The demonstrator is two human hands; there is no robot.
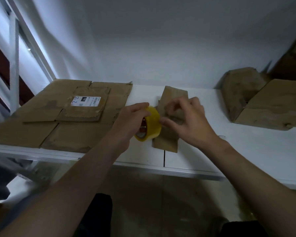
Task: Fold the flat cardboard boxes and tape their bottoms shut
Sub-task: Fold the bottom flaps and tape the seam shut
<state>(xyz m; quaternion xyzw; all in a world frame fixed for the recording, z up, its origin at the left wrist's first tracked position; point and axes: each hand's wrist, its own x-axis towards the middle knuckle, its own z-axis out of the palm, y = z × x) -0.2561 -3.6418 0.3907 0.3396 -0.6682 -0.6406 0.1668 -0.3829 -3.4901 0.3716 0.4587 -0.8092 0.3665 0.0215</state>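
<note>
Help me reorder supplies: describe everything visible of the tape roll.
The tape roll is a wide ring of glossy, translucent yellow packing tape with a reddish core. It stands on edge, tilted, on or just above the white table, beside a small flat cardboard piece. The left hand grips it from above; the right hand brings fingertips to its outer face, pinch unclear.

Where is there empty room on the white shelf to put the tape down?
Most room: the bare white shelf between the small brown cardboard piece and the folded brown cardboard boxes. A narrower strip lies between that piece and the flat brown cardboard sheets. The left end is crowded, covered by those sheets.
</note>
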